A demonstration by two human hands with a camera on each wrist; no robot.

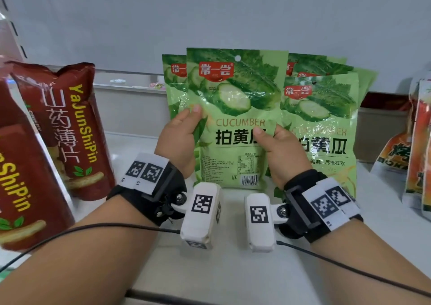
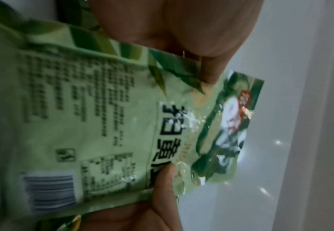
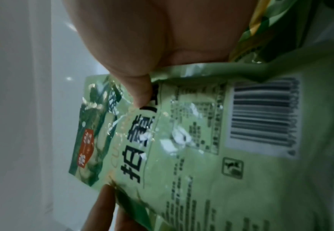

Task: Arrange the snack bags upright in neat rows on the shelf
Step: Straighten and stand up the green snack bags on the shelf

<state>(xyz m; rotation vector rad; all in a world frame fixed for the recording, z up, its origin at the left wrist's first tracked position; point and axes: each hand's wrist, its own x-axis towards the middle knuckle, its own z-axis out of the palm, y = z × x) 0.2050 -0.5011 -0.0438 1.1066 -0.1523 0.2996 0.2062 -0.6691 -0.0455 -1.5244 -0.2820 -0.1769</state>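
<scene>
A green cucumber snack bag (image 1: 235, 99) stands upright at the middle of the white shelf (image 1: 228, 269), front face toward me. My left hand (image 1: 179, 136) grips its left edge, thumb on the front. My right hand (image 1: 279, 150) grips its right edge, thumb pressed on the black lettering. Both wrist views show the same bag (image 2: 94, 125) (image 3: 211, 148) pinched between thumb and fingers. More green cucumber bags stand upright close around it: one behind on the left (image 1: 173, 83) and several on the right (image 1: 324, 122).
Dark red YaJunShiPin snack bags (image 1: 67, 127) lean at the left, one very near the camera (image 1: 25, 183). Orange snack bags (image 1: 417, 146) stand at the right edge. The shelf's grey back panel (image 1: 210, 20) rises behind. Black cables trail from both wrist cameras.
</scene>
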